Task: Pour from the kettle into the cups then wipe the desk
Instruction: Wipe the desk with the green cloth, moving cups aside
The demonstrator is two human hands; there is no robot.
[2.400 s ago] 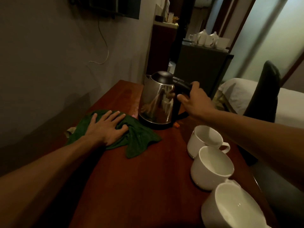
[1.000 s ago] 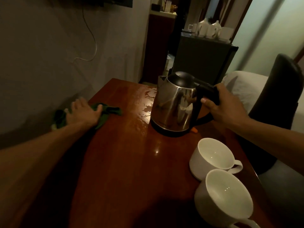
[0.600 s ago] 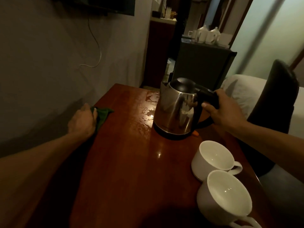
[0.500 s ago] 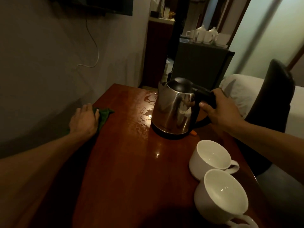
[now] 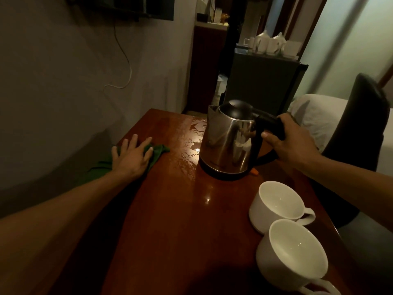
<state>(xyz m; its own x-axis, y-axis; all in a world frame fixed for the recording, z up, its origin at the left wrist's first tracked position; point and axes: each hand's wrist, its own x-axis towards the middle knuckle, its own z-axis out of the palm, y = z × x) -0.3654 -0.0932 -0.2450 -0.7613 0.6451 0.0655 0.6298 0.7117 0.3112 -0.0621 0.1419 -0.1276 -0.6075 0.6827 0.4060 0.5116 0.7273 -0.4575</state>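
**Kettle upright in your right hand, cloth under your left**

The wooden tabletop (image 5: 170, 220) carries everything. Your steel kettle (image 5: 225, 141) stands upright at its far middle, with your right hand (image 5: 291, 143) wrapped round the black handle. Two white cups (image 5: 276, 201) (image 5: 291, 254) sit close together at the right edge; you cannot tell whether they hold water. Your left hand (image 5: 131, 158) lies flat, fingers spread, on the green cloth (image 5: 158, 152) at the left edge. A wet patch (image 5: 191, 145) glistens just left of the kettle. The faint lettering near the kettle's base is unreadable.
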